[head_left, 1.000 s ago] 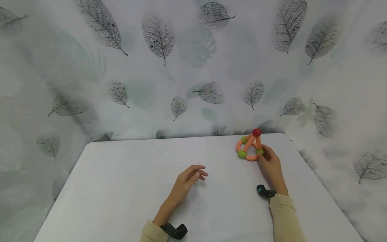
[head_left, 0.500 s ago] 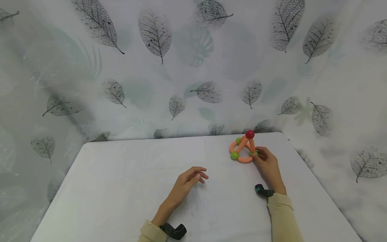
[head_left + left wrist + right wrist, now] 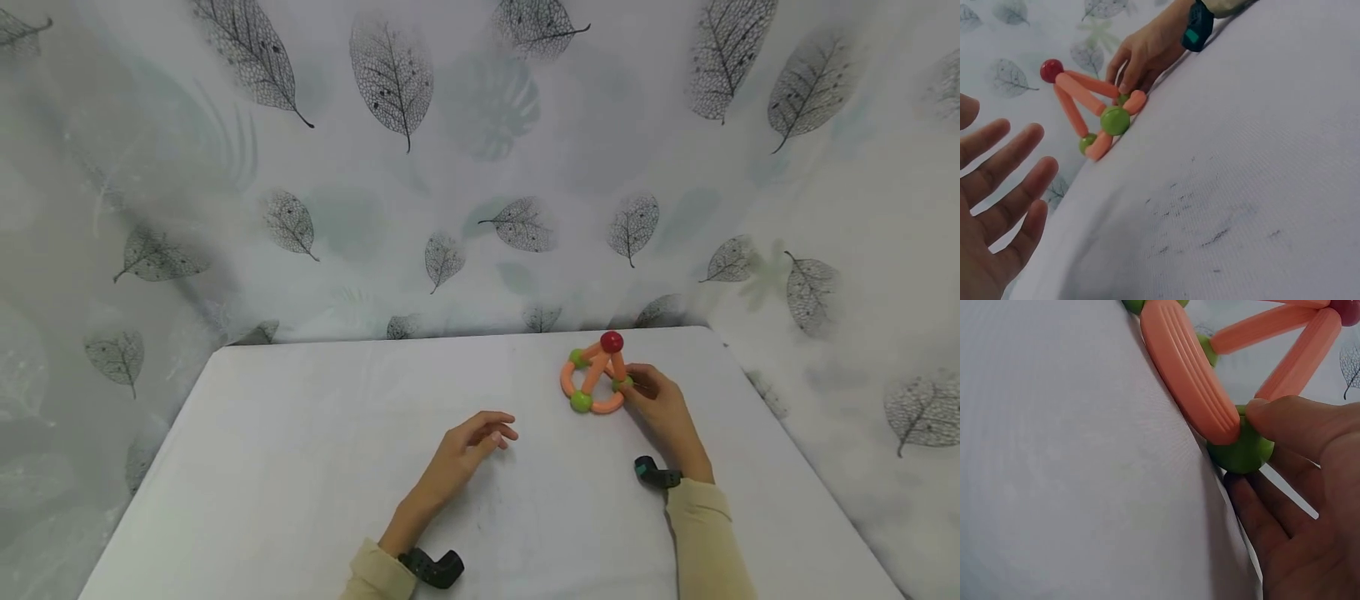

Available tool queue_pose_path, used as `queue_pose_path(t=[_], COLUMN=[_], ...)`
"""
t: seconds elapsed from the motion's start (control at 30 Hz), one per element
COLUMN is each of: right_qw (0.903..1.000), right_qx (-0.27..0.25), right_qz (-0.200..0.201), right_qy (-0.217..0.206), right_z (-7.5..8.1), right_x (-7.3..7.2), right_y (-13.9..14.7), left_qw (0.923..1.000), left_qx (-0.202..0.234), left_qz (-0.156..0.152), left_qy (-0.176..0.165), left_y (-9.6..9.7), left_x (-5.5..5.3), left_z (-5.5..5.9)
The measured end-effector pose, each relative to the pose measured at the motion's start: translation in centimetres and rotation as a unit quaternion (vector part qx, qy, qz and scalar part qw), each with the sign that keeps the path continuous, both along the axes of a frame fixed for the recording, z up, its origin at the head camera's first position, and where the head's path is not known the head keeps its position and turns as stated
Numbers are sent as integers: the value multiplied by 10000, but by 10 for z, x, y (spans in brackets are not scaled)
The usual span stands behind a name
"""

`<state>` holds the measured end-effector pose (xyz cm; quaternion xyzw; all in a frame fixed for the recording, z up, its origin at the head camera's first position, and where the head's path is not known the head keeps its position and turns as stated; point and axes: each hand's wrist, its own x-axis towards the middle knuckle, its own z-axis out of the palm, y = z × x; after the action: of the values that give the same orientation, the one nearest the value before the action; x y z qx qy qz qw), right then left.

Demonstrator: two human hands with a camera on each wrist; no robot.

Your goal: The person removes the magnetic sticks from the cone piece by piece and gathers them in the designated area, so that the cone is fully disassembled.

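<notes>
Ball-and-rod toy (image 3: 596,372) is sitting just L of the R hand (image 3: 662,406), right at its fingertips, ring side down twd the white table (image 3: 315,450); can't tell if the whole ring is touching the surface. R hand is pinching one green ball (image 3: 1249,453) of the toy, thumb pressing one side & fingers curling round the opp. side (clearest in R wrist view). Two more green balls: near one (image 3: 581,401) is sitting L of the R fingertips, on the person's side; far one (image 3: 577,357) is sitting L too, but farther out. Curved orange pieces (image 3: 1188,375) are linking the green balls into a ring. Straight orange rods (image 3: 1300,356) are rising from them & meeting at a red ball (image 3: 611,342), which is forming the toy's peak, above & beyond the R fingertips.

L hand (image 3: 461,450) is staying well apart from the toy, L of R hand & nearer the person, fingers loosely spreading w/ gaps btwn; can't tell if its underside is touching the table. Black wrist units are sitting just behind the hands: R unit (image 3: 657,473), L unit (image 3: 437,570). Tan sleeves (image 3: 708,533) are covering both forearms behind those. Leaf-print sheet (image 3: 465,183) is hanging beyond both hands.
</notes>
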<state>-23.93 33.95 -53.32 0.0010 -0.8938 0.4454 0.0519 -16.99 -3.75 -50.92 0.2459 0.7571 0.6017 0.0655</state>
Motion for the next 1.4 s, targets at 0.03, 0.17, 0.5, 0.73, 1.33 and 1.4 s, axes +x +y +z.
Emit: queue_pose_path(t=[0.03, 0.17, 0.5, 0.73, 1.33, 1.4], right_qw=[10000, 9994, 9954, 9903, 9632, 9584], right_qx=[27, 19, 24, -118, -567, -590], right_qz=[70, 356, 933, 1208, 2479, 2651], right_qy=[-6, -8, -215, -672, -872, -880], right_z=[1, 4, 8, 10, 12, 15], right_x=[1, 2, -4, -4, -1, 0], right_y=[0, -3, -13, -19, -59, -64], left_qw=[9999, 9986, 9910, 9835, 9750, 9759], left_qx=[-92, -380, -1003, -1306, -1935, -1870], left_qz=[26, 146, 383, 525, 603, 634], left_qy=[49, 333, 799, 1132, 915, 935], left_y=[0, 1, 3, 3, 6, 6], left_x=[1, 3, 1, 2, 6, 6], left_z=[0, 1, -1, -1, -3, -3])
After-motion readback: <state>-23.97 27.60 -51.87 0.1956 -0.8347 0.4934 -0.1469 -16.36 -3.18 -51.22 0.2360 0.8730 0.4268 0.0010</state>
